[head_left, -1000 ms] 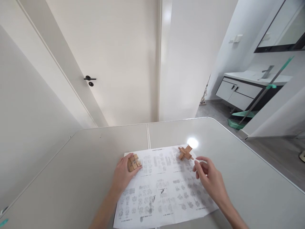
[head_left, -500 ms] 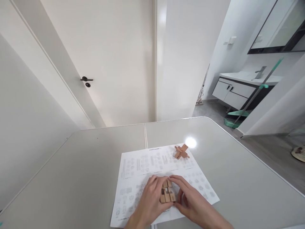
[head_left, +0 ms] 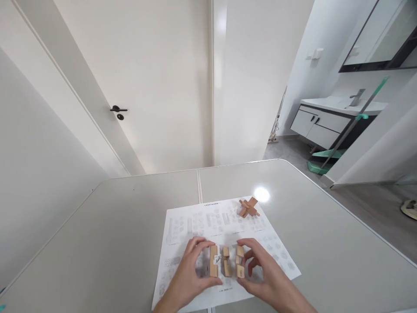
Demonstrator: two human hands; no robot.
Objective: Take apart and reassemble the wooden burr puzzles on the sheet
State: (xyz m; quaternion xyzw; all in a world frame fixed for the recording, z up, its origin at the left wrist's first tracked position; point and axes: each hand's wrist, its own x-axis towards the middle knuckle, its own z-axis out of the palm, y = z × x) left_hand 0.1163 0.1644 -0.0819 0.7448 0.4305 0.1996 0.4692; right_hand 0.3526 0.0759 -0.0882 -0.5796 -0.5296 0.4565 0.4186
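Observation:
Over a printed instruction sheet (head_left: 195, 221) on a grey table (head_left: 107, 226), both my hands work a wooden block puzzle. My left hand (head_left: 189, 278) pinches a notched wooden piece (head_left: 213, 261) on the left. My right hand (head_left: 263, 278) pinches another wooden piece (head_left: 240, 261) on the right. A third wooden piece (head_left: 226, 262) sits between them, with gaps on both sides. A second, assembled cross-shaped wooden puzzle (head_left: 248, 207) lies at the sheet's far right corner, away from both hands.
A seam (head_left: 198, 187) runs down the table's middle. Behind the table stand a white door with a black handle (head_left: 117, 110) and a wall. To the right, a bathroom with a vanity (head_left: 325, 121) and a green mop (head_left: 329, 154).
My left hand carried the block puzzle from the sheet's far left to its near middle, my right hand joined it, and the puzzle has since been pulled apart sideways into separate pieces.

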